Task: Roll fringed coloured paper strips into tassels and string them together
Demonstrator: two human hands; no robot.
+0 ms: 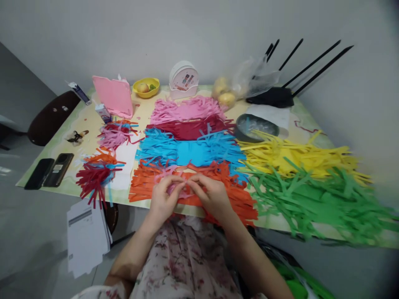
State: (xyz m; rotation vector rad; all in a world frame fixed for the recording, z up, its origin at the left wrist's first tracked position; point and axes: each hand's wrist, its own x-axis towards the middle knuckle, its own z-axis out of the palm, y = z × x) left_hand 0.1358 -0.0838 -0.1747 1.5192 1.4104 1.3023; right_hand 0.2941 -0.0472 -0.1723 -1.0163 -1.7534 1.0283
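My left hand (165, 194) and my right hand (214, 193) meet fingertip to fingertip over the front of the table, both closed in a pinch. Between and behind the fingers shows a pink fringed paper (170, 171), gripped by both; its pinched part is mostly hidden. Underneath lies a stack of orange fringed paper (141, 182). Beyond it are blue fringed paper (188, 153), dark red fringed paper (190, 130) and pink fringed paper (190, 110). Two multicoloured tassels, one with dark red strands (92, 178) and one with pink strands (114, 135), lie left of these stacks.
Yellow fringed paper (286, 158) and green fringed paper (324, 203) spread rightward, behind them a dark bowl (257, 128) and a black router (271, 97). Two phones (58, 169) lie at the left edge. A pink tablet case (114, 96) and yellow fruit bowl (146, 93) stand at the back.
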